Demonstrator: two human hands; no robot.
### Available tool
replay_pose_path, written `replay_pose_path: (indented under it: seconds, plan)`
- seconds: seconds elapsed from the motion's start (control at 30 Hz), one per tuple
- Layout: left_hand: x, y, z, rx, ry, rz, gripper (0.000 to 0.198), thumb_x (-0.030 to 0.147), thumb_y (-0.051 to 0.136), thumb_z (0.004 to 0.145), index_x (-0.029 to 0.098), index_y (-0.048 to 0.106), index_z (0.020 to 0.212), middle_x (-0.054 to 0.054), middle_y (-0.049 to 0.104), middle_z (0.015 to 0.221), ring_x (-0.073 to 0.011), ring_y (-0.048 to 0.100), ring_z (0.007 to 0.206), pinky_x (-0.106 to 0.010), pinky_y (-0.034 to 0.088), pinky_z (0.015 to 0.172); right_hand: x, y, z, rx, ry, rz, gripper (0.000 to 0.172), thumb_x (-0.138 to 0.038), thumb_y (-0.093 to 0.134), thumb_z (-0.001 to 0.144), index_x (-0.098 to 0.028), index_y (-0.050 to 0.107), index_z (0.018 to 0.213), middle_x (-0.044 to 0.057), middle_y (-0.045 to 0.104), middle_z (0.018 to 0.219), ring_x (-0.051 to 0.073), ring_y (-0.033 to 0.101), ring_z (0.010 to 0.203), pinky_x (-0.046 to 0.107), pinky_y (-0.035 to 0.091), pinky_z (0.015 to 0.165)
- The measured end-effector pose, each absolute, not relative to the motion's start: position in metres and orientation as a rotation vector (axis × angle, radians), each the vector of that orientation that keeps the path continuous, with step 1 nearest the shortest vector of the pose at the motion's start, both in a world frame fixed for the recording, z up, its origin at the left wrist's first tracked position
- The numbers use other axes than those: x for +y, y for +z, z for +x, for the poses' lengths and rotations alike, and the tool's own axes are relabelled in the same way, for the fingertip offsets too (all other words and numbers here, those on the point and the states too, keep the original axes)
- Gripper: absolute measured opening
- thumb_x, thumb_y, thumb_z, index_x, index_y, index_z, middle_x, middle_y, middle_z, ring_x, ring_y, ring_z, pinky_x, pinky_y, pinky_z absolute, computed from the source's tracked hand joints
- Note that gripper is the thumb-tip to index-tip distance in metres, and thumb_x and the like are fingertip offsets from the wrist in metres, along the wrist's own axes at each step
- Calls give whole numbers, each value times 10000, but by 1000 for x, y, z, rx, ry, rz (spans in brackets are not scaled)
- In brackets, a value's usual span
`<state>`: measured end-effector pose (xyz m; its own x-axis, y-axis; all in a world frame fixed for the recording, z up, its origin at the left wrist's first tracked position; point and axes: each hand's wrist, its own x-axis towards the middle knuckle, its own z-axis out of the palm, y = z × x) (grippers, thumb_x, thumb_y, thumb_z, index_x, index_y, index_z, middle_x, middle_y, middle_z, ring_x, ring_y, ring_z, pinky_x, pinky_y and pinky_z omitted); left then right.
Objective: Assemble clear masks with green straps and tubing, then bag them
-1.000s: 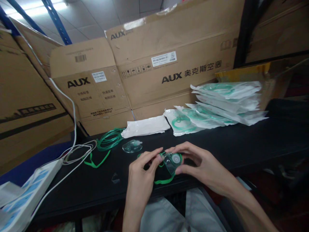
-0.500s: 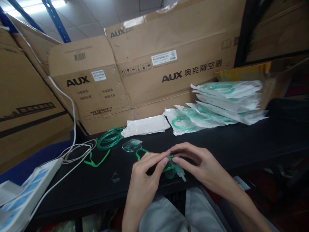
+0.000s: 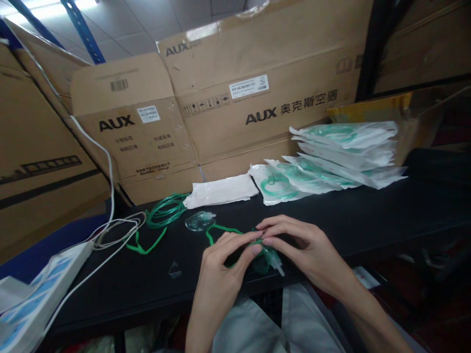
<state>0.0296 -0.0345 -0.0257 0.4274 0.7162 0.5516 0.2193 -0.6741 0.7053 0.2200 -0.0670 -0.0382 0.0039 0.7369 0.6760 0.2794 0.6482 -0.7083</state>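
Both hands meet over the near edge of the black table (image 3: 386, 215). My left hand (image 3: 224, 264) and my right hand (image 3: 298, 250) pinch a clear green-tinted face mask (image 3: 270, 257) between their fingertips, its white port pointing down and to the right. A green elastic strap (image 3: 219, 229) loops from the mask toward the left across the table. A second clear mask (image 3: 199, 221) lies just beyond my left hand.
A coil of green tubing (image 3: 165, 210) and a loose green strap (image 3: 145, 245) lie left. A flat white pouch (image 3: 221, 191) and stacked sealed packs (image 3: 342, 152) sit at the back, against large AUX cartons (image 3: 235, 98). White cables (image 3: 110, 230) and a packet (image 3: 33, 299) lie far left.
The mask has been turned over in my fingers, from facing up to port-down. The green strap has been drawn out to the left. The hands stayed in place.
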Motion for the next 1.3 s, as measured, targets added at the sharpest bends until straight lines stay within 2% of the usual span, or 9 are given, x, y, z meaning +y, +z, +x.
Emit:
replay_pose_path:
  seconds: [0.1,0.3,0.5,0.63,0.83,0.93,1.1,1.3]
  plan:
    - [-36,-25,30,856,1206,2107,244,279,704,929,272,754,1168,17,739,899,-142,643,825,-227,484,810,-68,-38,220,-1590,435,-869,72,-195,705,929,-226,763,900,39,769,1040,182,714,1008,266,525,899]
    - [-37,-22,30,912,1191,2167,223,340,648,958,265,756,1138,27,589,754,-140,554,749,-234,450,775,-68,-38,222,-1631,409,-857,76,-170,697,934,-221,747,906,30,757,1019,163,707,989,247,514,885]
    - [-39,-21,32,994,1042,2094,317,400,758,855,272,742,1145,53,495,711,-116,449,624,-205,383,582,-68,-38,221,-1665,409,-835,72,-156,700,931,-222,728,919,25,752,1000,165,691,983,262,507,880]
    - [-41,-22,33,1040,1000,2155,309,414,760,851,267,702,1117,86,392,637,-103,425,578,-201,359,585,-68,-37,221,-1681,402,-847,88,-136,690,934,-214,712,900,20,712,957,158,671,945,256,497,842]
    - [-42,-25,34,961,996,2119,216,344,675,908,248,638,1098,71,505,706,-109,547,655,-200,461,688,-69,-38,221,-1694,418,-869,109,-127,655,957,-213,675,894,12,669,956,146,643,932,242,473,838]
    - [-42,-26,35,930,990,2057,200,336,659,915,244,626,1090,44,597,777,-119,600,713,-183,476,650,-70,-38,220,-1691,431,-870,125,-128,629,971,-215,654,885,10,659,946,148,638,923,246,470,834]
    - [-42,-24,34,953,1031,2085,165,308,665,906,236,617,1046,40,671,782,-102,566,632,-170,403,533,-69,-37,219,-1663,399,-906,141,-121,580,985,-213,625,889,10,648,919,150,627,881,254,469,804]
    - [-41,-23,33,1003,1078,2118,154,269,661,897,224,609,1035,53,657,734,-107,527,613,-197,410,573,-68,-39,220,-1588,370,-996,135,-166,563,991,-207,611,872,20,640,895,161,617,837,274,469,770]
